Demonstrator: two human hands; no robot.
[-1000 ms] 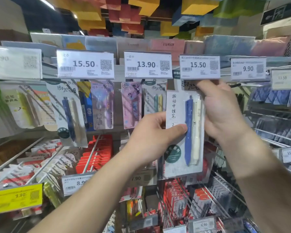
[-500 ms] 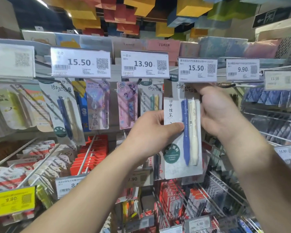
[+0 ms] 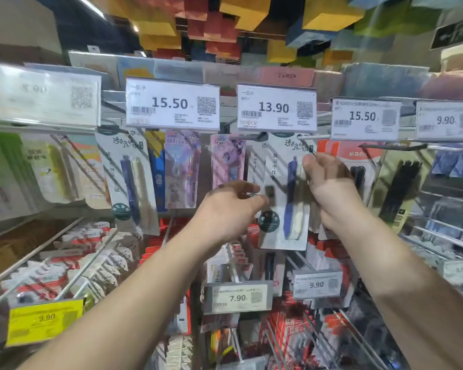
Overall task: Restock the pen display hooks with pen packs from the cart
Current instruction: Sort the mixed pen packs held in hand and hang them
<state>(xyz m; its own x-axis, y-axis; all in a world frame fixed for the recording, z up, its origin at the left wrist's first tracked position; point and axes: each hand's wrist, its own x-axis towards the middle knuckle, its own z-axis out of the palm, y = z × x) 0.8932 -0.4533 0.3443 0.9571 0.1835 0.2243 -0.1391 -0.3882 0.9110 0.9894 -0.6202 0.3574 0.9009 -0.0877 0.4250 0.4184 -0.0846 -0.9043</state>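
Both hands are now coming away from the pen pack (image 3: 284, 193), which is hanging on its hook (image 3: 309, 136) between the 13.90 tag (image 3: 276, 108) and the right-hand 15.50 tag (image 3: 365, 119). Left hand (image 3: 229, 209) is hovering just beside the pack's left edge, its grip loosely curled and holding nothing. Right hand (image 3: 329, 188) is overlapping the pack's right edge, fingers relaxed; whether it is touching I cannot tell.

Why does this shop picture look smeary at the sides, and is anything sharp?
Head view: the middle is sharpest, with the 15.50 tag and 13.90 tag easy to read; the far-left tag is washed out by blur; both hands look soft from motion; the wide lens bends the shelf rails outward.
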